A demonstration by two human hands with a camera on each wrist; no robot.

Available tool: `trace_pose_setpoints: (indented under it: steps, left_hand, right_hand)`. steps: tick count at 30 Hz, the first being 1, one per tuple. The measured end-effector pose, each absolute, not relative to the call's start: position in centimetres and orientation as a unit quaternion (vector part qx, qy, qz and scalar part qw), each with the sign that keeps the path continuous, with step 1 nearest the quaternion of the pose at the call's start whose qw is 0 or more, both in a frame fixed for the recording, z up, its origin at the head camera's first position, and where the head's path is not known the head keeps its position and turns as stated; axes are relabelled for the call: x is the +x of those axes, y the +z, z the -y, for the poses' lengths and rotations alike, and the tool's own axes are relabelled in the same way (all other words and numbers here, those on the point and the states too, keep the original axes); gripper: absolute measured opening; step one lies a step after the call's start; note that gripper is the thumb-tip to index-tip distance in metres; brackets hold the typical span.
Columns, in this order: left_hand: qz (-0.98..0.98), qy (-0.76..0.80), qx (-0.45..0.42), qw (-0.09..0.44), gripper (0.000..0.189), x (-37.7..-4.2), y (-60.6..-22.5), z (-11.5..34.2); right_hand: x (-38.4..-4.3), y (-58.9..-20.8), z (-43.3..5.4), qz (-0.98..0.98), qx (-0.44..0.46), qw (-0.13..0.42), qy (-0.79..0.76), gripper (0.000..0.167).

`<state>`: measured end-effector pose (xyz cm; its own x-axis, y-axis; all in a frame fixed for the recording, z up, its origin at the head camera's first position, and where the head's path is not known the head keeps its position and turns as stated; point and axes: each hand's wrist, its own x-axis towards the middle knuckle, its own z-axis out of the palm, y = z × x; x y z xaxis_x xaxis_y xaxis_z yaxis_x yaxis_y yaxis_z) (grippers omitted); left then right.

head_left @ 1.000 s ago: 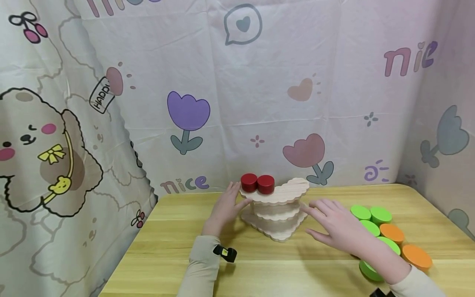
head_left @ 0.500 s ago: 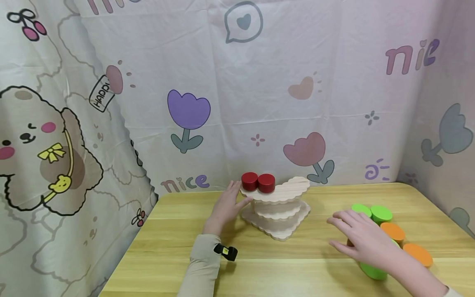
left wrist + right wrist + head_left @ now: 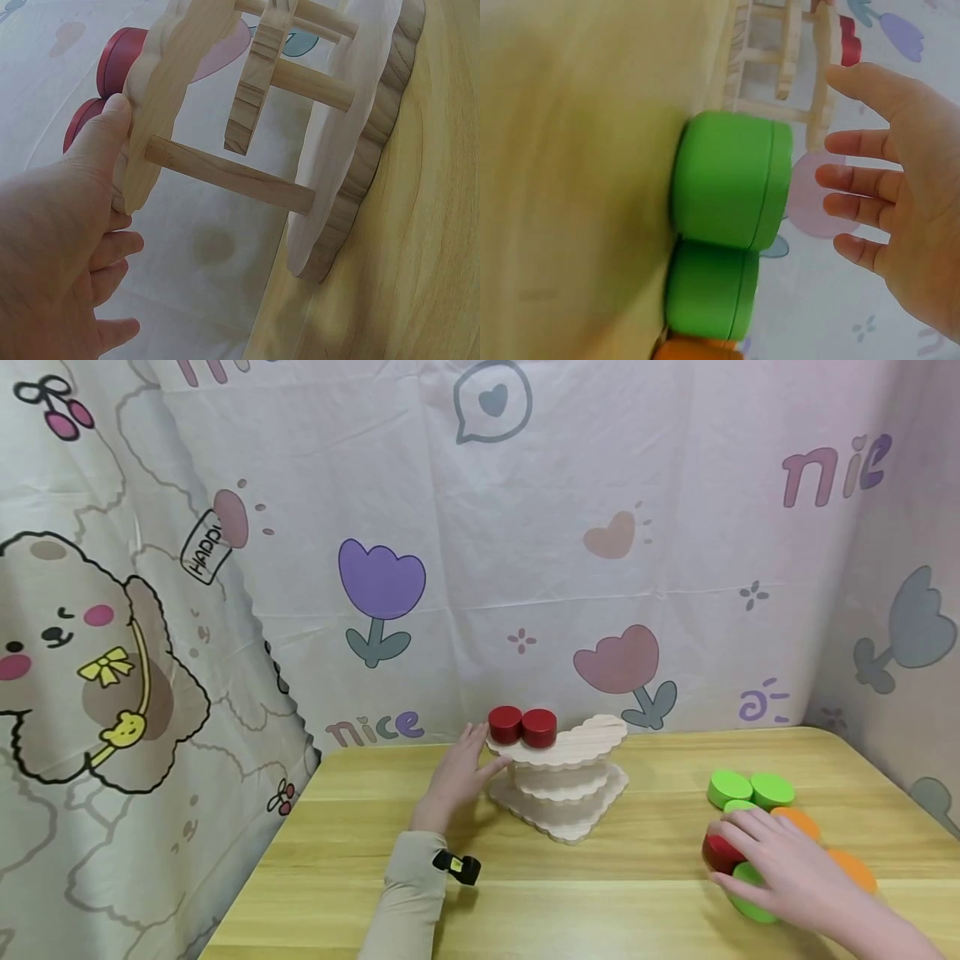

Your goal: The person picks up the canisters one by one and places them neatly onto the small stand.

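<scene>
A tiered wooden stand (image 3: 577,747) with scalloped boards joined by dowels stands at the table's middle back. Two red round tins (image 3: 522,727) sit side by side on its top board. My left hand (image 3: 453,781) grips the left end of that board, thumb above and fingers below, as the left wrist view shows. My right hand (image 3: 787,868) hovers over a group of round tins at the right, its fingers spread and holding nothing. Beneath its fingertips are a red tin (image 3: 720,853) and a green tin (image 3: 752,896), both partly covered by the hand.
More green tins (image 3: 729,790) and two orange tins (image 3: 853,868) stand close together on the wooden table (image 3: 360,827), some partly behind the right hand. A printed cloth (image 3: 510,510) hangs behind the table and along both sides.
My right hand has moved right and down, away from the stand's right side to the group of tins. The left hand keeps its place on the stand.
</scene>
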<state>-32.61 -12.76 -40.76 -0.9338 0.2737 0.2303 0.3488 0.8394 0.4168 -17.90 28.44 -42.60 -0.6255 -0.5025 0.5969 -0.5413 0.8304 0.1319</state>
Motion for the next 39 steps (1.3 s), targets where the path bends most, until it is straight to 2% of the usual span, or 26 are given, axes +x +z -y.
trace_pose_setpoints:
  steps: [8,18,26,33,39]
  left_hand:
    - [0.955,-0.235,-0.161,0.079,0.085,-32.7,-40.9,12.8]
    - [0.957,-0.227,-0.161,0.084,0.085,-32.7,-41.0,12.7]
    - [0.956,-0.231,-0.158,0.083,0.084,-32.7,-41.0,12.7]
    - [0.956,-0.233,-0.157,0.081,0.084,-32.6,-40.9,12.8]
    - [0.956,-0.234,-0.16,0.082,0.084,-32.6,-40.9,12.8]
  right_hand:
    - [-17.3,-43.2,-29.9,0.916,0.271,0.295,0.015,0.047]
    - [-17.2,-43.7,-31.2,0.949,0.241,0.201,-0.012,0.05]
    - [-17.2,-43.6,-31.2,0.946,0.253,0.2,-0.027,0.057]
    - [-17.3,-43.6,-31.3,0.951,0.25,0.179,-0.025,0.052]
    - [-17.3,-43.6,-31.3,0.94,0.265,0.216,-0.015,0.053]
